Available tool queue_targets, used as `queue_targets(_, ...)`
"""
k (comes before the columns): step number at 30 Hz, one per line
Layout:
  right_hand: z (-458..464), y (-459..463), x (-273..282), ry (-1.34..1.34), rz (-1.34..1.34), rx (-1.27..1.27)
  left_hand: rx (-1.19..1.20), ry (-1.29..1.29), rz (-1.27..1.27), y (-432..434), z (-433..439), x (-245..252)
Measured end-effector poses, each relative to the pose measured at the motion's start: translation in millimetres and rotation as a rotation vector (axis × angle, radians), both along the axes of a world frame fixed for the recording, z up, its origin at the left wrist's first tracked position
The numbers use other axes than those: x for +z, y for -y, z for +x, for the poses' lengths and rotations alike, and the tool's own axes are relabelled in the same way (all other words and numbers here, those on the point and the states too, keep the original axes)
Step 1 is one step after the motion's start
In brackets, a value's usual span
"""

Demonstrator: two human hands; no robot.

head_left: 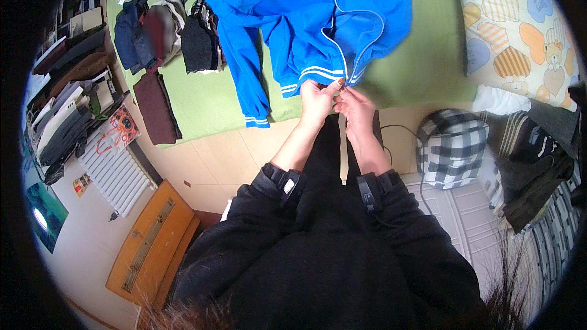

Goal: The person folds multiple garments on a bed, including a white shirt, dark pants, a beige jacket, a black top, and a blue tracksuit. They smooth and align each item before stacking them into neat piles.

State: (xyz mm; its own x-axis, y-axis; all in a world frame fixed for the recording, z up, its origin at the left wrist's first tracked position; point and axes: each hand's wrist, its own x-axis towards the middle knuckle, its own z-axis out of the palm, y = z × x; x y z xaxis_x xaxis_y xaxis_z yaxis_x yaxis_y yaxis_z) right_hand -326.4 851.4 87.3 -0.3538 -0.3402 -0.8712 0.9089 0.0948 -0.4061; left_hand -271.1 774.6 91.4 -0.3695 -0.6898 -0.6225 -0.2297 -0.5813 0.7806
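Observation:
A blue zip-up jacket (293, 32) is spread over the green bed sheet (426, 50), its hem and cuffs striped in white. At the near hem, my left hand (317, 101) pinches the lower end of the front edge. My right hand (357, 106) meets it there, fingertips closed on the other front edge near the bottom of the zipper (341, 50). The two zipper edges come together between my fingers and bow apart farther up. Whether the zipper ends are joined is hidden by my fingers. One sleeve (247, 78) hangs toward the bed's near edge.
Left on the bed lie a folded maroon garment (156, 107), a black lace garment (200, 46) and rolled clothes (133, 36). A heart-print pillow (523, 32) is at right. Below it stands a checked stool (453, 149), with a cable (419, 165) beside it. A radiator (117, 169) is at left.

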Motion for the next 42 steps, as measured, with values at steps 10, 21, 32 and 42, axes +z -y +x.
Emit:
queue_targets(10,1,-2,-3,0.004,-0.002,0.035,0.031,-0.003,-0.018,-4,4,-5)
queue_targets(21,-5,-4,-1,0.008,0.025,0.082,-0.475,0.554,-0.632,3,17,-19)
queue_targets(32,-25,-10,4,-0.051,-0.008,0.310,-0.199,0.026,0.173,2,21,-35)
queue_targets(42,-26,-6,10,0.060,-0.054,0.169,-0.343,0.259,-0.514,-8,7,-29)
